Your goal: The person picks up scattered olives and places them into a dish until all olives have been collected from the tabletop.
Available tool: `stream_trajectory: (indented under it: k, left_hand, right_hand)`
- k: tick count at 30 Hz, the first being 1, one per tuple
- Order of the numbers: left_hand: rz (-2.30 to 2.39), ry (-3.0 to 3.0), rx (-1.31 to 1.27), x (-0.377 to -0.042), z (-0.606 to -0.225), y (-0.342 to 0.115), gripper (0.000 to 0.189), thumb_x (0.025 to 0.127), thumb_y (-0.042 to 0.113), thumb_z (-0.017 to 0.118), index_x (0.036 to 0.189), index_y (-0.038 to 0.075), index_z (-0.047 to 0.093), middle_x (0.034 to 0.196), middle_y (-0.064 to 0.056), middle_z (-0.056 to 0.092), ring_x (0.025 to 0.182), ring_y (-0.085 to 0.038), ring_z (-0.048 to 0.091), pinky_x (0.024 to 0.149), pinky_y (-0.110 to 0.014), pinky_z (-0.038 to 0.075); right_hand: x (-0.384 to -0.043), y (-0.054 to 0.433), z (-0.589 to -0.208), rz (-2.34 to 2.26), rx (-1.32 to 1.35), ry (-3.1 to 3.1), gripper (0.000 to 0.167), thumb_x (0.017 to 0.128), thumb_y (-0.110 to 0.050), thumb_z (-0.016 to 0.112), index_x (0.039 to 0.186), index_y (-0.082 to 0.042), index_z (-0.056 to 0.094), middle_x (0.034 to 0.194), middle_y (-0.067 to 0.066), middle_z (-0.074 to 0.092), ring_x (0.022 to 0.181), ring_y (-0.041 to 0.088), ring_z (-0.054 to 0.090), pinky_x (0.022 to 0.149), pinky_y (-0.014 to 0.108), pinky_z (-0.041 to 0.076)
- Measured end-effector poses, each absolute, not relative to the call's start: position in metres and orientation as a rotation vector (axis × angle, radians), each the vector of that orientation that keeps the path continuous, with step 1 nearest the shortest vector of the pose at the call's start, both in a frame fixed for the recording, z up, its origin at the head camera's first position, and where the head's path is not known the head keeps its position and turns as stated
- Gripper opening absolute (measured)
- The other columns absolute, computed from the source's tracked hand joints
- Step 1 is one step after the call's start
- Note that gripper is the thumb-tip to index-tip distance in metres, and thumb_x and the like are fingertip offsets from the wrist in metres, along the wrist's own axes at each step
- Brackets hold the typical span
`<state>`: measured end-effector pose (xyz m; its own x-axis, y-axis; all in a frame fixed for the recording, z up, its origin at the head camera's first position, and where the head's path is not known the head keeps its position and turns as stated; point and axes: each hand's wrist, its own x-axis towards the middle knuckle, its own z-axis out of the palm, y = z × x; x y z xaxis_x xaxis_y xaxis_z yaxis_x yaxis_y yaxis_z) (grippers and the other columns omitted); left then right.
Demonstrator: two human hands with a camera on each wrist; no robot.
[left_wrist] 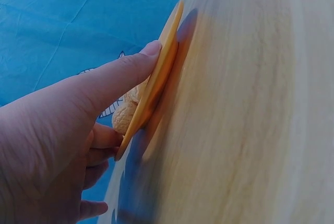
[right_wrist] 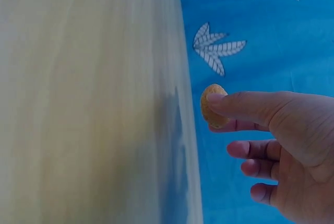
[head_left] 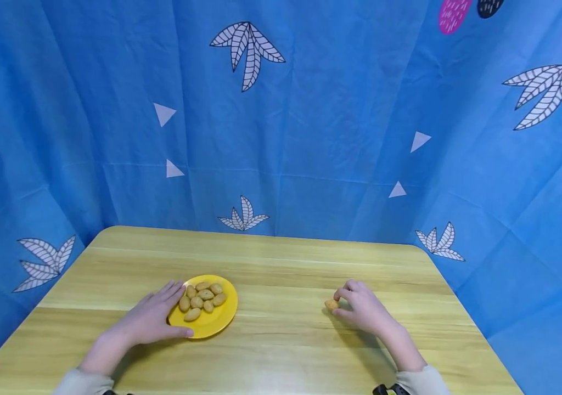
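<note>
On the left of the table a yellow plate (head_left: 225, 315) bears several tan, oval nuts in wrinkled shells, which look like walnuts (head_left: 205, 294). My left hand (head_left: 155, 315) rests against the plate's left side, thumb on the near rim and fingers stretched along the far-left rim. In the left wrist view the thumb lies straight over the rim, with walnuts (left_wrist: 124, 117) partly hidden behind it. Well to the right, my right hand (head_left: 360, 307) pinches a single walnut (right_wrist: 213, 110) between thumb and index finger, just above the tabletop. Its other fingers are loosely bent.
The light wooden table (head_left: 271, 351) has rounded far corners. Behind and beside it hangs a blue curtain (head_left: 310, 109) printed with white leaves and triangles. A stretch of bare tabletop lies between the plate and my right hand.
</note>
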<state>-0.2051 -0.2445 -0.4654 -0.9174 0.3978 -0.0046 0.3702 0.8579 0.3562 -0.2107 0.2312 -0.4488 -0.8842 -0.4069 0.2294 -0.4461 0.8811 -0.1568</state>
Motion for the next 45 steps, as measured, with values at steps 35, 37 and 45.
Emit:
stream_trajectory:
  k: [35, 37, 45]
  left_hand:
    - [0.538, 2.950, 0.596, -0.206, -0.469, -0.246, 0.113, 0.072, 0.073, 0.067, 0.149, -0.002, 0.034, 0.156, -0.026, 0.030, 0.145, -0.046, 0.025, 0.110, -0.070, 0.025]
    - [0.539, 2.953, 0.591, -0.206, -0.469, -0.246, 0.113, 0.072, 0.073, 0.067, 0.149, -0.002, 0.034, 0.156, -0.026, 0.030, 0.145, -0.046, 0.025, 0.110, -0.070, 0.025]
    - [0.534, 2.952, 0.598, -0.207, -0.466, -0.245, 0.112, 0.072, 0.072, 0.067, 0.149, -0.002, 0.034, 0.156, -0.026, 0.030, 0.145, -0.046, 0.025, 0.110, -0.070, 0.025]
  right_hand:
    - [-0.232, 0.097, -0.426, 0.222, 1.034, -2.736, 0.021, 0.083, -0.036, 0.077, 0.096, -0.021, 0.069, 0.093, -0.004, 0.054, 0.083, 0.013, 0.045, 0.071, 0.025, 0.040]
    - [-0.231, 0.089, -0.425, 0.213, 1.055, -2.730, 0.021, 0.083, -0.036, 0.077, 0.096, -0.021, 0.070, 0.092, -0.004, 0.054, 0.083, 0.012, 0.044, 0.070, 0.024, 0.040]
    - [-0.229, 0.062, -0.425, 0.174, 1.138, -2.716, 0.019, 0.084, -0.038, 0.075, 0.096, -0.024, 0.069, 0.092, -0.006, 0.054, 0.085, 0.010, 0.046, 0.072, 0.021, 0.041]
